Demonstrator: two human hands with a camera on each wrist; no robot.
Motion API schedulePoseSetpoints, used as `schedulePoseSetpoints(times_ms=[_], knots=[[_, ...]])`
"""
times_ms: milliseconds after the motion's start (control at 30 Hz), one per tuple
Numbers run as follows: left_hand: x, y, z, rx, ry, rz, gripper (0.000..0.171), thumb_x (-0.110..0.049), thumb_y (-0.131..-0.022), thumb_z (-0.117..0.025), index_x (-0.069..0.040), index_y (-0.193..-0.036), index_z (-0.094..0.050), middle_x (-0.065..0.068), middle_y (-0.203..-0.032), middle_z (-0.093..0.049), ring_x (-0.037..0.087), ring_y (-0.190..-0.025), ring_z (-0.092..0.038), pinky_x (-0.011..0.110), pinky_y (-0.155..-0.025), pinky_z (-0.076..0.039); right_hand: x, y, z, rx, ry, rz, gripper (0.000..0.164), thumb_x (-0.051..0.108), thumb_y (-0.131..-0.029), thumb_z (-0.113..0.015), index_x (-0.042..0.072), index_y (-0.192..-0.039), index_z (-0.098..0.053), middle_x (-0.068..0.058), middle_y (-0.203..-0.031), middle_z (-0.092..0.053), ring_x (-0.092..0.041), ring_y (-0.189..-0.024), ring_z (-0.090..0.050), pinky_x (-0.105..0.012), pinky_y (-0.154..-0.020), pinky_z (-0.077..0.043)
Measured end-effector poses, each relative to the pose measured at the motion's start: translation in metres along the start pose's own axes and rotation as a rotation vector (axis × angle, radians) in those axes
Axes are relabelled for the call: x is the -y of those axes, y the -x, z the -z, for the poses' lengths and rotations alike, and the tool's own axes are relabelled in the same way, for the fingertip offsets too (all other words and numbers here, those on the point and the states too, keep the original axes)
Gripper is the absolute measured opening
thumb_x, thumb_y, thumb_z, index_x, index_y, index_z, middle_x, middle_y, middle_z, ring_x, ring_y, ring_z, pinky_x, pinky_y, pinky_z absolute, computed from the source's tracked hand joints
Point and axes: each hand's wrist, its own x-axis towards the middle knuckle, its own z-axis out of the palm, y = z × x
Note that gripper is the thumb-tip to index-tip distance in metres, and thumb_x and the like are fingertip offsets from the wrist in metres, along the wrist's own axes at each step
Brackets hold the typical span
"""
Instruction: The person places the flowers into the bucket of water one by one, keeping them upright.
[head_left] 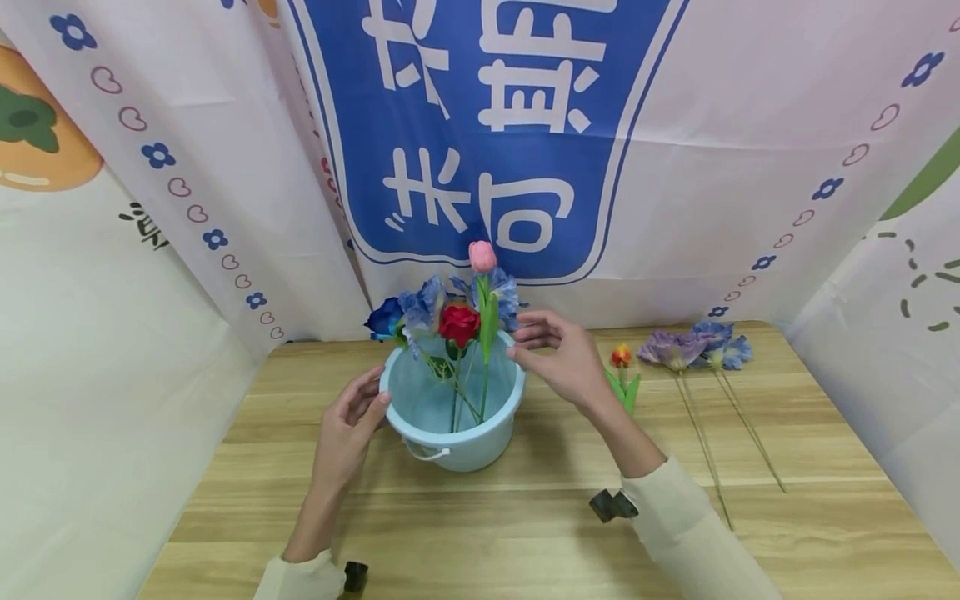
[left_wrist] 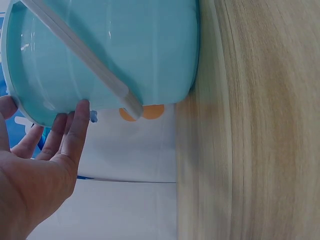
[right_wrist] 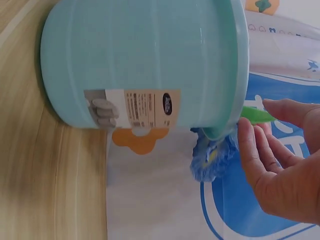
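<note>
Left of centre, the left hand (head_left: 347, 437) is relaxed, fingertips against the light-blue bucket (head_left: 468, 457) standing mid-frame. At the bucket's right rim, the right hand (head_left: 562, 357) has loosely spread fingers and seems to grasp nothing. Inside stand a red rose (head_left: 459, 323) and a pink tulip (head_left: 482, 257). The step looks like steadying the bucket mid-arrangement; next probably calls for pinching the stem of the orange-red tulip (head_left: 621, 356) or purple flower (head_left: 672, 348), lying centre right.
</note>
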Motion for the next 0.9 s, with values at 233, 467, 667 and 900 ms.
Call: schedulePoseSetpoints(times_ms=[233, 467, 667, 900], knots=[[0.001, 0.000, 0.001, 0.000, -0.006, -0.001, 0.048, -0.016, -0.110, -0.063, -0.003, -0.155, -0.053, 0.027, -0.142, -0.063, -0.001, -0.117, -0.069, 0.018, -0.093, -0.064, -0.009, 0.007, 0.015, -0.018, -0.031, -0.008, 0.049, 0.008, -0.092, -0.083, 0.006, -0.139, -0.067, -0.020, -0.126, -0.074, -0.031, -0.114, -0.074, -0.027, -0.084, -0.069], [0.001, 0.000, 0.001, 0.003, -0.022, -0.008, 0.048, -0.017, -0.110, -0.064, -0.004, -0.155, -0.053, 0.026, -0.142, -0.064, 0.000, -0.117, -0.069, 0.018, -0.093, -0.064, -0.023, 0.015, 0.036, -0.035, -0.050, -0.051, 0.053, 0.012, -0.094, -0.082, 0.004, -0.143, -0.064, -0.019, -0.127, -0.072, -0.028, -0.114, -0.072, -0.032, -0.087, -0.070], [0.002, -0.001, 0.001, 0.008, -0.031, -0.009, 0.048, -0.020, -0.110, -0.064, -0.006, -0.155, -0.054, 0.025, -0.143, -0.064, -0.001, -0.118, -0.069, 0.018, -0.094, -0.064, -0.037, 0.022, 0.056, -0.045, -0.084, -0.100, 0.055, 0.010, -0.097, -0.079, -0.001, -0.147, -0.058, -0.022, -0.130, -0.067, -0.012, -0.105, -0.072, -0.031, -0.090, -0.069], [0.002, 0.000, 0.002, 0.005, -0.035, -0.013, 0.048, -0.020, -0.110, -0.064, -0.007, -0.155, -0.054, 0.025, -0.143, -0.064, 0.000, -0.118, -0.069, 0.018, -0.093, -0.064, -0.051, 0.033, 0.080, -0.073, -0.097, -0.127, 0.056, 0.010, -0.099, -0.078, -0.004, -0.147, -0.055, -0.013, -0.123, -0.069, -0.005, -0.098, -0.073, -0.027, -0.089, -0.068]])
